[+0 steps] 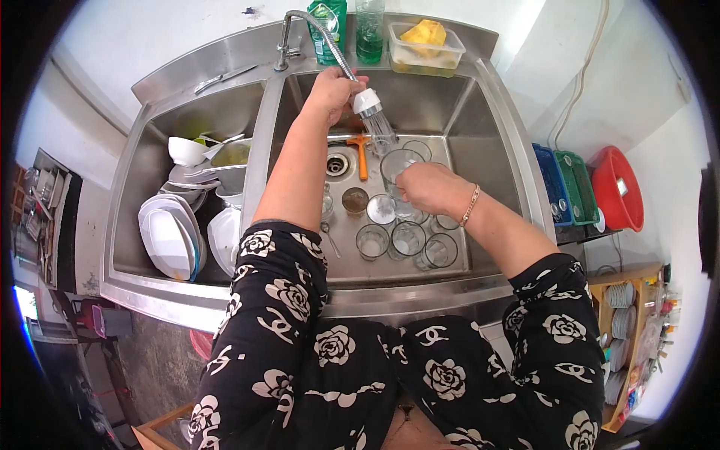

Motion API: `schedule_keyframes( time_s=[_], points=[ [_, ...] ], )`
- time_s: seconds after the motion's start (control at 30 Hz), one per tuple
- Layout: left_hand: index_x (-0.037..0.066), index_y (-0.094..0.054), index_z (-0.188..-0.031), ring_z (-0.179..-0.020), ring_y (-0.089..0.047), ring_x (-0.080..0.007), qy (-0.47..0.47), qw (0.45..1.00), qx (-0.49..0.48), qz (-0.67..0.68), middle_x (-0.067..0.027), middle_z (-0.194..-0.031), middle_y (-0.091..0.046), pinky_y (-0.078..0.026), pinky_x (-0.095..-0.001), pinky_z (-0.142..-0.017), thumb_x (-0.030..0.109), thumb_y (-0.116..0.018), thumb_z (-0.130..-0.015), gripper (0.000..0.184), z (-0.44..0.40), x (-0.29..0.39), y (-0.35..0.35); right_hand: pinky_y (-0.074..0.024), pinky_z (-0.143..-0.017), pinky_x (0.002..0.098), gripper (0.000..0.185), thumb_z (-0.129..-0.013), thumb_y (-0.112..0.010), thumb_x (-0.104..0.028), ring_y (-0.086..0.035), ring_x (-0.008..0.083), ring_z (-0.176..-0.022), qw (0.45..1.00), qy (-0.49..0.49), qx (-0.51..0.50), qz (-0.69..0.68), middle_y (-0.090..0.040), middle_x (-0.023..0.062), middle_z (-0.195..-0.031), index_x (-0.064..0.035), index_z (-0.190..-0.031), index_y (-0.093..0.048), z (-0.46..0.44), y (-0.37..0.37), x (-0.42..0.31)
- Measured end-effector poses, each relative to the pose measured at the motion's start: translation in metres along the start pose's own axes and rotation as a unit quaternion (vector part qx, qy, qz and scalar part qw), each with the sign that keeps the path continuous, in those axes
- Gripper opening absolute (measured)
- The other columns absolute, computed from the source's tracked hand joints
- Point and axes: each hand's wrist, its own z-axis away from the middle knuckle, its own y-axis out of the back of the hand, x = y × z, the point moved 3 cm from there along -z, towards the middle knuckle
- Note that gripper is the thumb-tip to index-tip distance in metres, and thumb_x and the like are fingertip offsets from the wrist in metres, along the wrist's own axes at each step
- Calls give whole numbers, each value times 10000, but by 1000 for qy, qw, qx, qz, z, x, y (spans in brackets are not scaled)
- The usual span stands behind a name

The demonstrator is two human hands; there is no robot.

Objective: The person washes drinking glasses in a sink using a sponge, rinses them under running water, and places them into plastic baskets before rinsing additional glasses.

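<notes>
My left hand (335,94) is closed around the flexible faucet hose near its white spray head (367,103), and water streams down from it. In my right hand (431,187) is a drinking glass (398,165), held tilted close to the falling water. Below that hand, several more glasses (407,240) stand on the floor of the right sink basin (360,274). A brownish glass (355,201) is near the drain (337,164). An orange-handled peeler (362,159) lies beside the drain, and a spoon (330,238) rests to the left of the glasses.
The left basin holds stacked white plates (166,236), a white bowl (185,151) and other dishes. A knife (225,79) lies on the back ledge. Behind the right basin stand a green pouch (327,34), a bottle (370,34) and a plastic tub (424,56). Baskets (576,187) are at right.
</notes>
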Motion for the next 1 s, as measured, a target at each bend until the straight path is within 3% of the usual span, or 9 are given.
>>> schedule_keyframes(
  time_s=[0.07,0.17,0.57,0.67,0.83,1.0],
  points=[
    [-32,-418,-1202,-977,-594,-262,10,1000,17,11,-160,-1115,-602,-491,-468,-797,8,-576,-820,415,1,-5,-4,-483,-701,431,111,-773,-602,-136,-618,356,-791,1000,2,3,6,-631,167,-777,-28,-783,-625,-3,-2,1],
    [7,-459,-1143,-789,-619,-187,24,998,51,23,-118,-1022,-645,-484,-357,-613,8,-592,-810,359,0,-12,-6,-487,-719,432,112,-777,-600,-141,-619,355,-808,1000,4,-1,19,-632,169,-791,-34,-794,-629,-9,-3,3],
    [0,-542,-1014,-593,-531,-138,0,993,101,67,-65,-780,-576,-388,-296,-459,73,-616,-836,206,2,-32,2,-487,-712,430,111,-763,-578,-140,-620,350,-804,999,38,22,-24,-630,168,-783,-45,-794,-626,-30,-18,9],
    [8,-539,-1030,-820,-602,-208,11,996,82,43,-92,-904,-594,-508,-379,-685,77,-596,-853,198,-2,-41,9,-486,-700,433,116,-749,-586,-150,-618,351,-783,997,54,46,-28,-626,172,-764,-46,-782,-622,-38,-21,12],
    [4,-545,-1024,-773,-591,-194,13,995,87,54,-84,-880,-590,-494,-356,-652,92,-611,-853,203,-4,-50,12,-485,-682,437,126,-737,-601,-155,-616,359,-753,992,63,86,-61,-626,181,-748,-33,-768,-620,-47,-16,13],
    [2,-550,-1020,-768,-590,-194,21,993,104,51,-85,-879,-589,-491,-351,-652,127,-641,-847,232,-2,-52,13,-486,-702,432,195,-749,-627,-192,-630,349,-773,993,64,45,-91,-637,204,-779,-20,-840,-636,-55,-9,14]
  ],
)
